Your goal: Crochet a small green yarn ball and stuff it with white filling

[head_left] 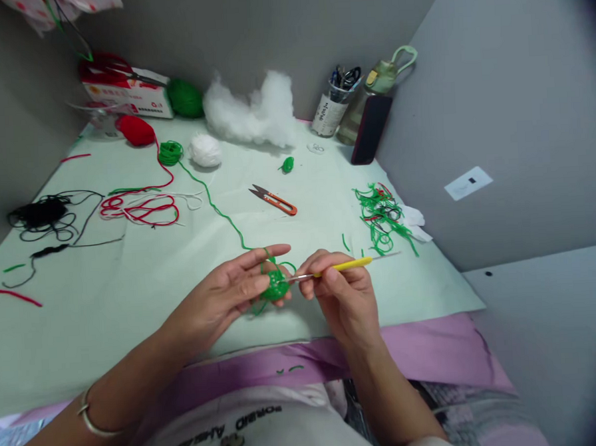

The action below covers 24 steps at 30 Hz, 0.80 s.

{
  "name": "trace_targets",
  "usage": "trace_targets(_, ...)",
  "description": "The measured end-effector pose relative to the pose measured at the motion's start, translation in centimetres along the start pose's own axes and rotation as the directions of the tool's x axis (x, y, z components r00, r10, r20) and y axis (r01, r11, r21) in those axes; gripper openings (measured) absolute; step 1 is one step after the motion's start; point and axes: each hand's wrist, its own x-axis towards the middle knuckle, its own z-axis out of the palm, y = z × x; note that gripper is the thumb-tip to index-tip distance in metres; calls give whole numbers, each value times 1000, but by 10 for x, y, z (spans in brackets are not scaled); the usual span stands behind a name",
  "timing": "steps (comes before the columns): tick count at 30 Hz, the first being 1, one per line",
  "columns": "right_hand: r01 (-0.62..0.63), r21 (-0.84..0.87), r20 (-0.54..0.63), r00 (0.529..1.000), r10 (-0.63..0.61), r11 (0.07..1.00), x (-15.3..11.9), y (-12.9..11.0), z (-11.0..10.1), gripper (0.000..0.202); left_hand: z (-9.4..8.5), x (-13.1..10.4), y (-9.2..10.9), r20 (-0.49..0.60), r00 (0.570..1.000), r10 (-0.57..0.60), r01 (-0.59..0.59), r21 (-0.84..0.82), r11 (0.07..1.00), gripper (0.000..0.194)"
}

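Observation:
Between the thumb and fingers of my left hand (236, 289) is a small green crochet piece (275, 286). Green yarn (220, 210) loops over my left index finger and runs back to a small green bundle (170, 152). My right hand (342, 284) pinches a crochet hook with a yellow handle (353, 265). The hook's metal shaft points left and its tip meets the green piece. Orange-handled thread snips (274, 200) lie beyond my hands, blades pointing back left.
Black yarn (42, 211), red yarn (142, 210) and a red ball (137, 130) lie left. White stuffing (252, 112), a pen cup (329, 113), a bottle (381, 77) and a phone (372, 130) stand behind. Green scraps (380, 215) lie right.

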Motion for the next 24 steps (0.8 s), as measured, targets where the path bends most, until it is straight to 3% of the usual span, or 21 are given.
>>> trace_targets(6, 249, -402, 82, 968, -236, 881, -5, 4, 6, 22, 6, 2, -2, -148, 986, 74, -47, 182, 982, 63)
trace_targets(9, 233, -325, 52, 972, -229, 917, -4, 9, 6, 19, 8, 2, 1, -189, 975, 114, -60, 273, 960, 69)
trace_targets(13, 78, -122, -21, 996, -81, 989, 0, 13, 4, 12, 11, 1, 5, -205, 965, 162, -69, 399, 914, 67)
trace_targets(16, 20, -53, -11, 1000, -20, 998, 3, 10, 2, 14, 13, -1, 7, -210, 966, 149, -50, 416, 908, 70)
trace_targets(24, 42, -177, 115, 993, -21, 983, 5, -2, -8, 21, 12, -1, 10, -189, 971, 146, -44, 458, 888, 67)
